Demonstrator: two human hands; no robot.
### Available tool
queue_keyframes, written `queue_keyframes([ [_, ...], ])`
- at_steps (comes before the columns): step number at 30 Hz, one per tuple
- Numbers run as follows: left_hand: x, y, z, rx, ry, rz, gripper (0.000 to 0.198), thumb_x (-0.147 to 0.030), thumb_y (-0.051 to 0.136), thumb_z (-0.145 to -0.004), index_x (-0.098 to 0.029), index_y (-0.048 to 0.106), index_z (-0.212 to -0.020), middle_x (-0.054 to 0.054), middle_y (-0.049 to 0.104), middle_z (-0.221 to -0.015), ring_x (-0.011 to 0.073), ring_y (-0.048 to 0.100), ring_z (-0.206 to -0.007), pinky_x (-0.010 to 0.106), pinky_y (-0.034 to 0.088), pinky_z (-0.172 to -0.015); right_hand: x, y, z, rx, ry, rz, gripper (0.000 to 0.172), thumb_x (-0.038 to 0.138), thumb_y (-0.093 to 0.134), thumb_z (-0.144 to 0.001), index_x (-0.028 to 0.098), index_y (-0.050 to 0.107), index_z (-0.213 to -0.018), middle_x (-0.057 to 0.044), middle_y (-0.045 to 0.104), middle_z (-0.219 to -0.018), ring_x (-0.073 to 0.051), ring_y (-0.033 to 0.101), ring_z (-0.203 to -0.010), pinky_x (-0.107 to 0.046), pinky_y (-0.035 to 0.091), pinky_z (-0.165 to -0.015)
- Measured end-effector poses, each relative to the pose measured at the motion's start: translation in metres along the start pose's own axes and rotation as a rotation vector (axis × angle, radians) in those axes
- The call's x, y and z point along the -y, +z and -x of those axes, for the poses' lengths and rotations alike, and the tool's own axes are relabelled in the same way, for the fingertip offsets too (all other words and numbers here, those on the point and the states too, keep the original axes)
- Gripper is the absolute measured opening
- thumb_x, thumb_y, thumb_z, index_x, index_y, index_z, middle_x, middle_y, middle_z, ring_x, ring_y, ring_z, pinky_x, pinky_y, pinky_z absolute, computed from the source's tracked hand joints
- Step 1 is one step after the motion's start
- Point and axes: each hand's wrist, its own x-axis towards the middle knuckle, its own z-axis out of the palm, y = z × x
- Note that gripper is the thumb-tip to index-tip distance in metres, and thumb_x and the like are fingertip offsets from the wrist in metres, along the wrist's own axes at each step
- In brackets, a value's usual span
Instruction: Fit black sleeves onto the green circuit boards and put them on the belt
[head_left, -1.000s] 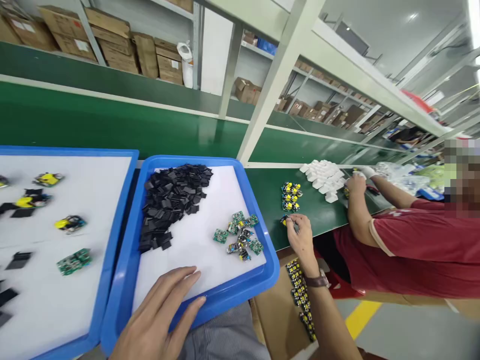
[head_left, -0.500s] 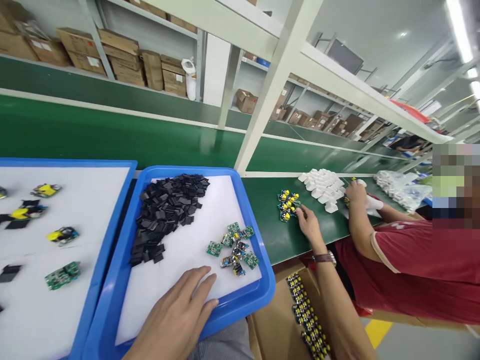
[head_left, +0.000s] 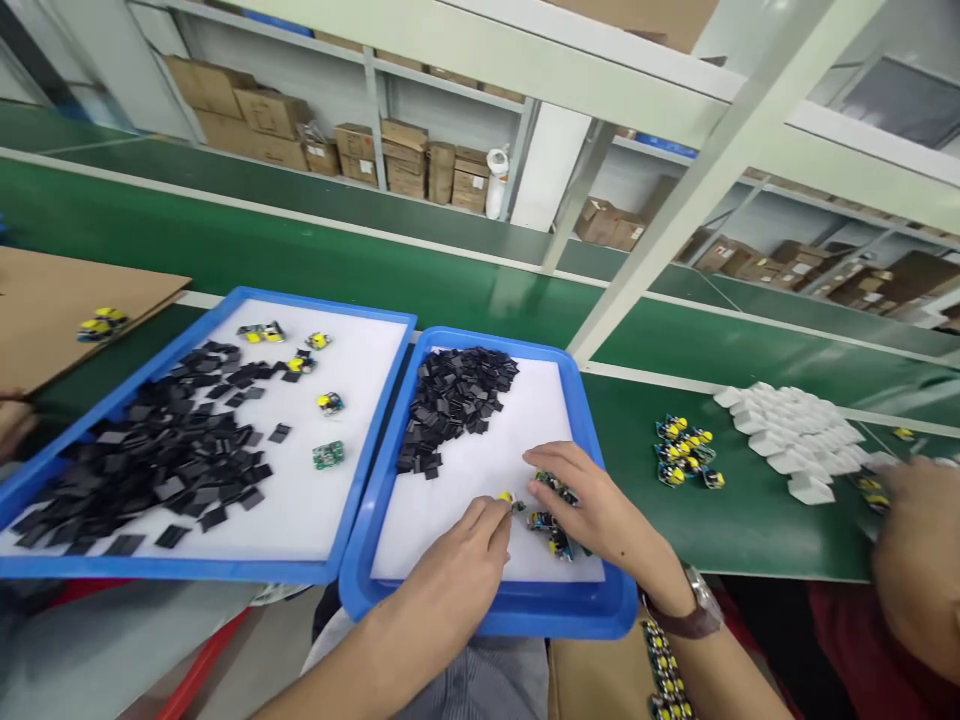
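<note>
My left hand is over the right blue tray, its fingers closed on a small circuit board with a yellow part, mostly hidden by the fingers. Beside it my right hand reaches over a cluster of small circuit boards, thumb and fingers apart. One green board shows between that thumb and the fingers; whether they touch it is unclear. At the back of this tray lies a heap of black flat pieces on a white liner.
A second blue tray on the left holds black pieces and several boards. To the right on the green bench are yellow-topped boards and white housings. A co-worker's blurred hand is at far right. A frame post rises behind.
The view has swung left. My right hand has come from the boards on the bench into the right tray. My left hand, open before, has closed on a circuit board.
</note>
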Motion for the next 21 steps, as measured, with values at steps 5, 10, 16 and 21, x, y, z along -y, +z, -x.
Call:
queue_keyframes([
  [5, -0.002, -0.015, 0.017, 0.144, 0.000, -0.015, 0.011, -0.013, 0.061, -0.100, -0.015, 0.070, -0.093, 0.010, 0.071, -0.094, 0.0291, 0.067, -0.096, 0.042, 0.055, -0.086, 0.013, 0.039, -0.049, 0.206, -0.136, 0.085, 0.027, 0.019, 0.061, -0.102, 0.022, 0.073, -0.125, -0.012, 0.074, -0.120, -0.030, 0.067, -0.113, -0.051, 0.055, -0.102],
  [10, -0.007, -0.014, 0.011, 0.198, -0.095, -0.031, 0.007, -0.018, 0.066, -0.098, -0.014, 0.071, -0.093, 0.011, 0.070, -0.096, 0.0312, 0.067, -0.094, 0.044, 0.057, -0.077, 0.021, 0.079, -0.090, 0.266, -0.142, 0.145, 0.017, 0.013, 0.065, -0.095, 0.016, 0.079, -0.106, -0.009, 0.073, -0.098, -0.027, 0.069, -0.093, -0.041, 0.057, -0.090],
  [16, -0.006, -0.016, 0.017, 0.238, -0.110, 0.007, 0.012, -0.021, 0.070, -0.096, -0.014, 0.069, -0.107, 0.012, 0.069, -0.110, 0.0331, 0.068, -0.101, 0.048, 0.062, -0.081, 0.014, 0.083, -0.094, 0.238, -0.069, 0.147, 0.013, 0.008, 0.064, -0.091, 0.018, 0.073, -0.092, -0.006, 0.071, -0.090, -0.022, 0.067, -0.081, -0.034, 0.055, -0.076],
  [21, 0.002, -0.024, 0.019, 0.254, -0.126, -0.006, 0.013, -0.018, 0.065, -0.099, -0.013, 0.069, -0.110, 0.014, 0.070, -0.118, 0.0342, 0.068, -0.108, 0.050, 0.063, -0.087, 0.002, 0.065, -0.079, 0.129, 0.007, 0.088, 0.018, 0.004, 0.057, -0.090, 0.020, 0.064, -0.085, -0.006, 0.073, -0.092, -0.021, 0.069, -0.083, -0.034, 0.055, -0.079],
])
